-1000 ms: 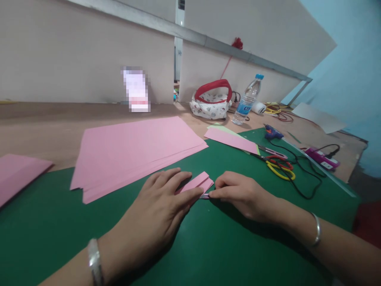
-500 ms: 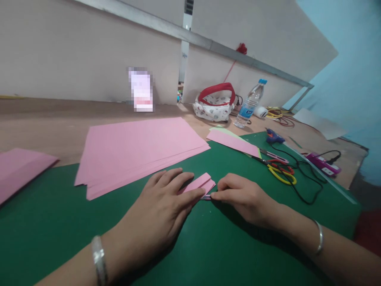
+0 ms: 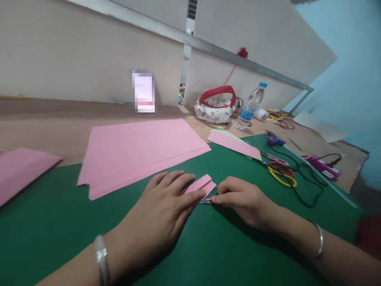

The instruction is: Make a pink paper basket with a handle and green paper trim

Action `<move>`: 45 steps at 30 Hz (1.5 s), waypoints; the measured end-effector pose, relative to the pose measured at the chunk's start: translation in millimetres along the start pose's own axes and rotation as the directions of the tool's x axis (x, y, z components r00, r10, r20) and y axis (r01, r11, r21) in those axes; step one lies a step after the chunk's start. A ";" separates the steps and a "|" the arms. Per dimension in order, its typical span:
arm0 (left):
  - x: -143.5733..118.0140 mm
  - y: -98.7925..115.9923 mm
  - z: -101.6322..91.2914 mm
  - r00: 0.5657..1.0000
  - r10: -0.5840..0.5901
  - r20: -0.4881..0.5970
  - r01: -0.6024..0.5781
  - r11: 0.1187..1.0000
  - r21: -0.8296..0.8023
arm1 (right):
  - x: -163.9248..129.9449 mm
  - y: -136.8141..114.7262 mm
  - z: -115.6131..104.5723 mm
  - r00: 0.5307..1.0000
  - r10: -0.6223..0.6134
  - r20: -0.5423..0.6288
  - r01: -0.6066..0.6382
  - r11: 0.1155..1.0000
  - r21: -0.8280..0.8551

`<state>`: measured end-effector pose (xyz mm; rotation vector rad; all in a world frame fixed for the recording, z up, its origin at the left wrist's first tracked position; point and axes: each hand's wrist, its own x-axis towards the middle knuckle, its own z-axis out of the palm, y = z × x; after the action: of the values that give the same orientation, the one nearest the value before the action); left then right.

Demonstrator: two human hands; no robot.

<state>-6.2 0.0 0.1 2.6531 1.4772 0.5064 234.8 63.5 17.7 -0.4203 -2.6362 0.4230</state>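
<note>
A small folded pink paper strip (image 3: 202, 184) lies on the green cutting mat (image 3: 59, 230). My left hand (image 3: 157, 214) lies flat on the strip's left part and presses it down, fingers spread. My right hand (image 3: 241, 198) has its fingers curled, and the fingertips pinch a small dark-tipped thing (image 3: 206, 201) at the strip's near right corner. What that thing is I cannot tell. Both wrists wear silver bangles.
A stack of pink sheets (image 3: 139, 151) lies behind the hands, more pink paper (image 3: 20, 167) at far left, a pink-and-green sheet (image 3: 235, 143) to the right. Scissors (image 3: 278, 171), a glue gun (image 3: 274, 139), a black cable, a purple device (image 3: 323, 169), a water bottle (image 3: 250, 106) and a bag (image 3: 216, 105) stand right.
The view has shifted slightly. My hands stay on the strip, and the right fingertips have slid a little along its near edge.
</note>
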 end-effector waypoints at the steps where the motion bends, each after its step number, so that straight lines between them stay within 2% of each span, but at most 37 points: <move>1: -0.3 -0.1 0.1 1.000 0.001 -0.001 -0.001 1.000 -0.002 | 0.1 -0.1 0.0 1.000 -0.001 -0.002 0.001 1.000 0.000; 17: 2.4 1.6 -2.2 1.000 -0.018 0.012 0.018 1.000 -0.013 | 6.6 -4.3 10.7 0.994 -0.072 -0.078 0.073 0.997 0.012; 21: 2.0 2.8 -1.0 1.000 -0.018 0.025 0.018 1.000 -0.011 | 8.5 -8.0 11.5 0.997 -0.052 -0.060 0.052 0.999 0.000; 28: -1.1 -5.7 -9.0 1.000 0.002 -0.012 -0.004 0.992 -0.127 | 7.7 -9.5 12.1 0.995 -0.064 -0.073 0.059 0.996 -0.063; 33: -3.9 -8.7 -24.7 0.993 0.077 0.087 -0.075 0.997 -0.031 | 7.2 -9.4 10.7 0.997 -0.055 -0.051 0.052 0.998 -0.048; 36: -6.8 -12.3 -27.9 0.987 0.100 0.125 -0.103 0.995 0.016 | 7.7 -9.8 9.9 0.997 -0.059 -0.045 0.057 0.997 -0.044; 40: -14.0 -22.7 -22.1 0.981 0.088 0.174 -0.094 0.995 0.025 | 8.0 -9.4 10.9 0.997 -0.059 -0.053 0.055 0.996 -0.063; 45: -24.5 -31.0 -10.1 0.992 0.072 0.106 -0.075 0.997 0.022 | 7.4 -9.2 11.1 0.997 -0.060 -0.048 0.057 0.997 -0.061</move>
<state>-46.6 -4.9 -3.1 2.7170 1.3710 0.3483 221.3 55.3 14.1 -0.3664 -2.6110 0.3121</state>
